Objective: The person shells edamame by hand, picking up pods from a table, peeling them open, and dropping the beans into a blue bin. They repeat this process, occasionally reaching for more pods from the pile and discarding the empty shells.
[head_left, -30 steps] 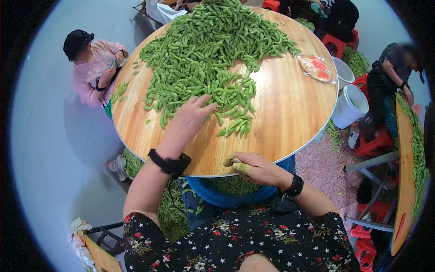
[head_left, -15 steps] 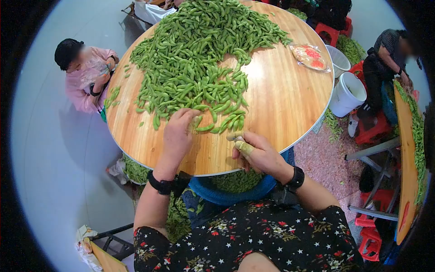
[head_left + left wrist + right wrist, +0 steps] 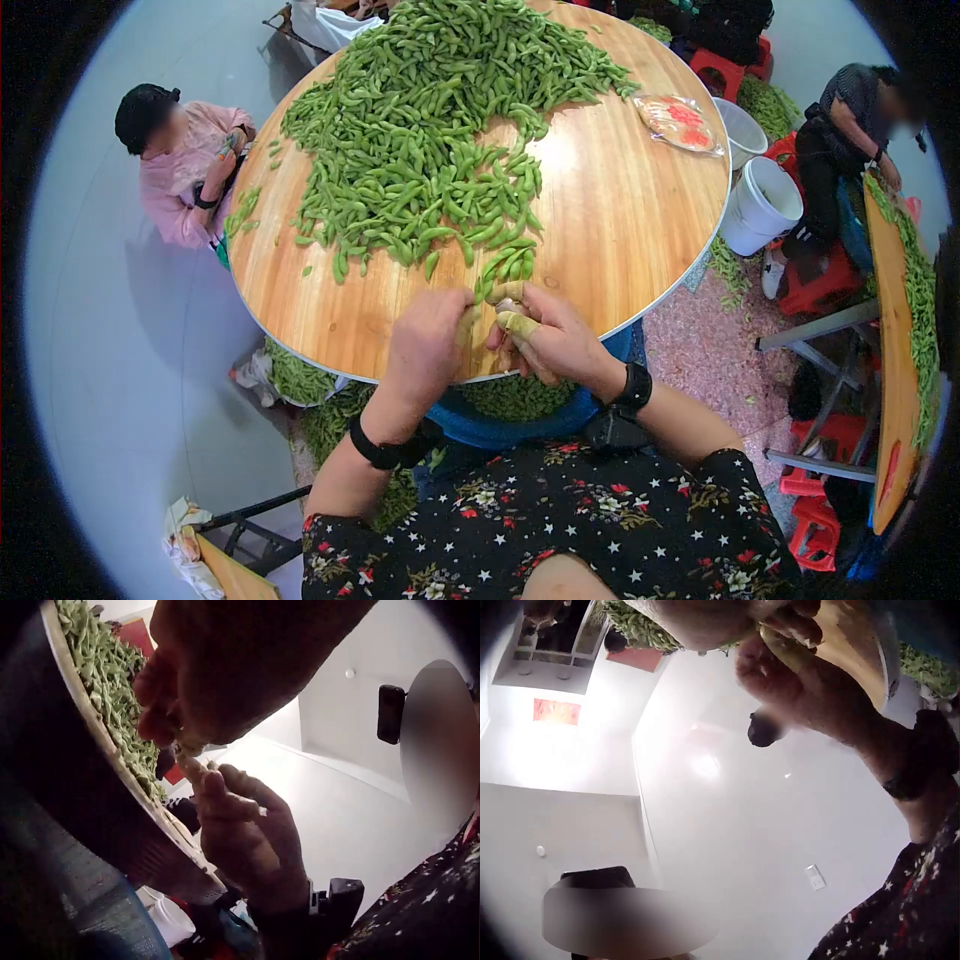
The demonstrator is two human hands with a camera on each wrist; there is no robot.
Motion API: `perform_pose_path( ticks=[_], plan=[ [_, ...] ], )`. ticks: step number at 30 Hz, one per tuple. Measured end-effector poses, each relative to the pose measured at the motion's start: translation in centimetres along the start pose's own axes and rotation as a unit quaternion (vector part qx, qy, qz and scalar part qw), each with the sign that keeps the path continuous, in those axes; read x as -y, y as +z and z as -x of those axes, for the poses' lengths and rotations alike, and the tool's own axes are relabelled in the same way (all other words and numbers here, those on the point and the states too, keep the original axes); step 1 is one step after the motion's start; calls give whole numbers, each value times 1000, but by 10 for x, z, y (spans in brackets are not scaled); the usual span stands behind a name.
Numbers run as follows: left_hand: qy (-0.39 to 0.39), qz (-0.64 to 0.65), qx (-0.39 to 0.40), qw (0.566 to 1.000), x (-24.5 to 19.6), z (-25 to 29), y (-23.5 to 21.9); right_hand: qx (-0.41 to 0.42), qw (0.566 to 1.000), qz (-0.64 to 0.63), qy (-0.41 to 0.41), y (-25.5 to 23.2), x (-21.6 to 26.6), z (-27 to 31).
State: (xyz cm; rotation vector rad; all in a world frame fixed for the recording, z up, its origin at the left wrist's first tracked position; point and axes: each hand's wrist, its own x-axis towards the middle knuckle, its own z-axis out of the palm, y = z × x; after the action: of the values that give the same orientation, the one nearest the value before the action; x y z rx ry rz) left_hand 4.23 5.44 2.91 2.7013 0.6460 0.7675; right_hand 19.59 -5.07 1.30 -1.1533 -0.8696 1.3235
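My left hand [image 3: 428, 338] is at the table's near edge and pinches a green soybean pod [image 3: 484, 291]. My right hand [image 3: 555, 335] meets it there, thumb and forefinger closed on the near part of the same pod, its other fingers curled underneath. Yellowish-green coverings wrap that thumb and forefinger, and something small and pale shows between them. In the left wrist view the fingertips of the right hand [image 3: 244, 825] come up against those of the left. The hands hide most of the pod. Beyond them a large heap of soybean pods [image 3: 420, 150] spreads over the round wooden table [image 3: 610, 220].
A blue-rimmed basin [image 3: 470, 425] of green pieces stands under the table's edge. On the table lies a plastic-wrapped packet [image 3: 680, 125]; white buckets [image 3: 762, 205] stand right of it. People sit at left and right. Another board with pods [image 3: 900, 330] is at far right.
My left hand has come from the heap toward the body with a pod and now meets the right hand. The right hand has shifted slightly left, and its fingers have closed in.
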Motion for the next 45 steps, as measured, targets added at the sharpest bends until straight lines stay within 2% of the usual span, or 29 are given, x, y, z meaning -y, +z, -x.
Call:
perform_pose_path(
  ticks=[3,5,8,12,14,15,17,18,19,20,21,22,23,24,26,27,28,29,30,33,34,35,39,40,41,42,43,44,45],
  plan=[
    [6,105,-14,994,-11,5,1,8,999,-51,4,1,-2,-1],
    [-182,367,10,912,-6,12,10,8,999,-54,-3,3,-1,1],
    [-121,303,-10,945,-6,14,14,7,999,-40,-14,4,2,4],
    [-117,279,-14,953,-16,10,3,17,999,-21,-24,3,6,7],
    [-18,136,-44,990,-20,9,-2,29,998,-34,-37,4,8,11],
    [-19,137,-44,989,-24,10,-4,40,997,-47,-51,4,10,13],
    [75,85,-94,989,-33,17,-9,51,996,-47,-47,8,17,23],
    [72,85,-93,989,-35,21,-12,64,996,-48,-44,10,18,26],
    [-100,276,-19,956,-37,24,-14,65,996,-49,-41,8,16,25],
    [-266,447,55,852,-39,28,-15,91,985,-149,11,5,12,21],
    [-267,447,54,852,-35,30,-13,115,960,-247,61,3,10,18],
    [-305,618,63,722,-27,30,-6,116,961,-245,60,2,9,17],
    [-329,760,69,556,-23,31,-2,121,948,-281,89,1,7,16],
    [-329,760,68,556,-23,32,-1,127,933,-315,119,1,5,16],
    [-318,635,57,702,-25,33,1,120,945,-286,104,2,2,14],
    [-318,635,57,702,-24,32,1,111,956,-256,87,2,2,14],
    [-148,420,-6,895,-22,31,0,111,957,-254,85,3,5,15],
    [38,156,-69,985,-21,30,0,82,976,-184,84,5,8,17],
    [37,156,-69,985,-22,30,0,53,989,-113,83,8,11,18],
    [25,109,-87,990,-26,34,3,58,994,-62,67,17,15,26],
    [-124,255,-53,957,-25,40,9,59,994,-62,67,19,11,26],
    [-268,390,-18,881,-24,43,12,52,998,-14,35,20,6,25],
    [-235,365,-19,901,-24,43,12,71,997,35,3,8,-3,23],
    [-188,349,-14,918,-24,42,10,71,997,35,5,5,-2,23],
    [-140,331,-9,933,-24,41,9,59,988,134,-47,2,-2,22],
    [-141,331,-10,933,-23,40,10,47,967,231,-98,0,-1,22],
    [-79,267,-27,960,-22,39,11,48,967,231,-97,-2,-2,23],
    [-18,200,-43,979,-21,38,12,47,937,308,-154,-4,-3,23],
    [-18,200,-43,979,-23,39,9,46,898,383,-210,-5,-3,23]
  ],
)
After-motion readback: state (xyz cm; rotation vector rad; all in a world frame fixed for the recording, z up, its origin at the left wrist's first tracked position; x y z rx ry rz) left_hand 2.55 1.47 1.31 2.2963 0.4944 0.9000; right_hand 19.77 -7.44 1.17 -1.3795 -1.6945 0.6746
